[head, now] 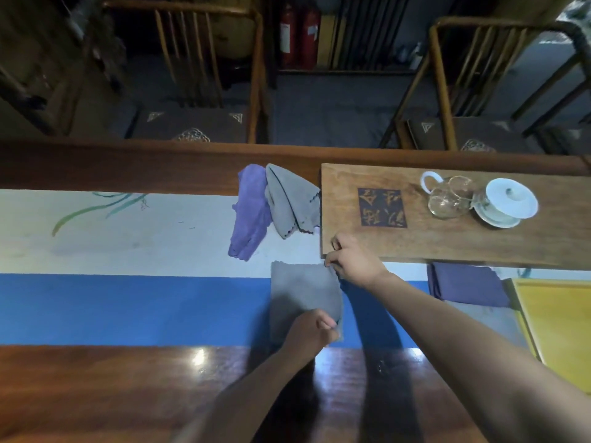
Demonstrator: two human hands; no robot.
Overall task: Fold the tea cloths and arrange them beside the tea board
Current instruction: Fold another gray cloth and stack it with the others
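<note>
A grey tea cloth (300,295) lies flat on the blue and white table runner (128,282), just left of the wooden tea board (447,241). My right hand (351,260) pinches its far right corner at the board's near left corner. My left hand (313,327) pinches its near right corner. A crumpled purple cloth (249,215) and a crumpled grey cloth (291,199) lie together beyond it, left of the board. A folded dark purple cloth (463,284) lies in front of the board.
On the tea board stand a glass pitcher (451,196) and a white lidded cup on a saucer (508,199). A yellow tray (556,327) sits at the right edge. Two wooden chairs (204,91) stand behind the table.
</note>
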